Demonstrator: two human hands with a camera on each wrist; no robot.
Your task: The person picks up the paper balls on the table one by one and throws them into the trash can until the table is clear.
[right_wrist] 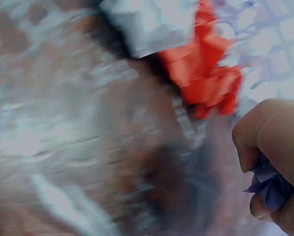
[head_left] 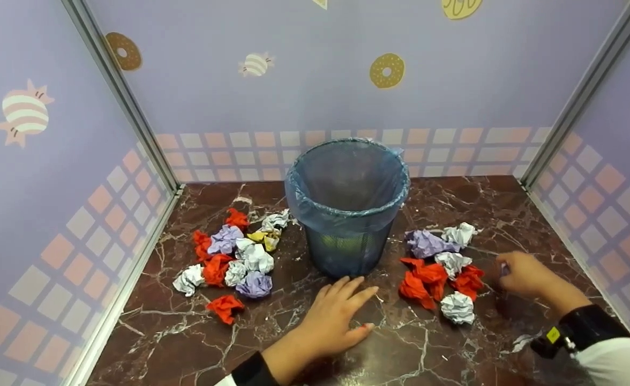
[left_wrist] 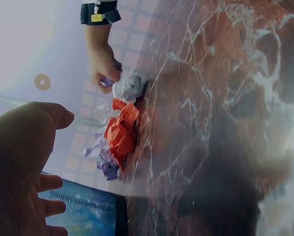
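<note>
A mesh waste bin lined with a blue bag stands mid-table. My left hand lies flat on the marble table just in front of the bin, fingers straight and holding nothing; the left wrist view shows its palm. To the right of a pile of crumpled paper balls, my right hand grips a purple paper ball, fingers curled round it. Red paper and a white ball lie just beyond that hand.
A second pile of red, white, purple and yellow paper balls lies left of the bin, with one red ball apart in front. Patterned walls close in the table on the left, back and right.
</note>
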